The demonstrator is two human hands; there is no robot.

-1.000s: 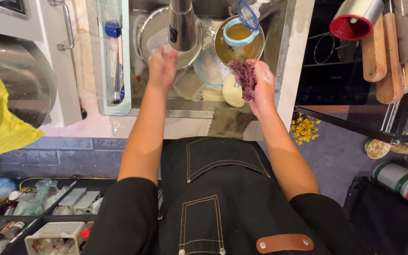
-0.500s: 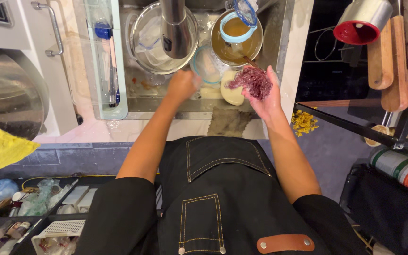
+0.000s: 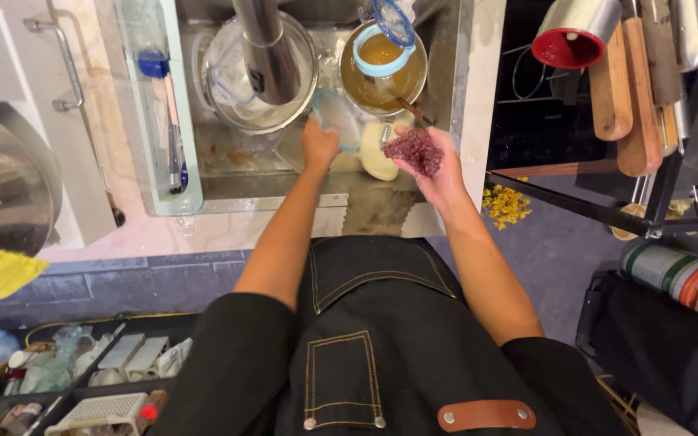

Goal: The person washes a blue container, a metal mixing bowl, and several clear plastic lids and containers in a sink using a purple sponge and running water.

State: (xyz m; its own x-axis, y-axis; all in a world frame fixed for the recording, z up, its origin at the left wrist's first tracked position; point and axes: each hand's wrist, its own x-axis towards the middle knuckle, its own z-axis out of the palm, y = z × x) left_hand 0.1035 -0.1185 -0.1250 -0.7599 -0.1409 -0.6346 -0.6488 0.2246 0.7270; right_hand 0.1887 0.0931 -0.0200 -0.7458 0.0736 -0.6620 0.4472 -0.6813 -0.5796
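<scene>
My right hand (image 3: 438, 169) is palm up over the sink's front edge and holds a dark purple scrubbing pad (image 3: 415, 149). My left hand (image 3: 317, 142) reaches down into the steel sink (image 3: 381, 202) and grips the rim of a clear glass dish (image 3: 339, 119). A cream-coloured plate (image 3: 378, 161) lies just right of that hand. Behind them sit a metal pot of brown liquid (image 3: 381, 73) with a blue-rimmed strainer (image 3: 385, 32) over it, and a large steel bowl (image 3: 228, 81) under the faucet (image 3: 262, 48).
A clear caddy with a blue-handled brush (image 3: 167, 121) hangs on the sink's left wall. Wooden boards and a red-lined pot (image 3: 575, 36) hang at the right. Yellow bits (image 3: 506, 203) lie on the floor. A drawer of small items (image 3: 82, 371) is open at lower left.
My left hand dropped from the faucet area down to the glass dish in the sink. My right hand turned palm up with the purple pad and came nearer the front edge.
</scene>
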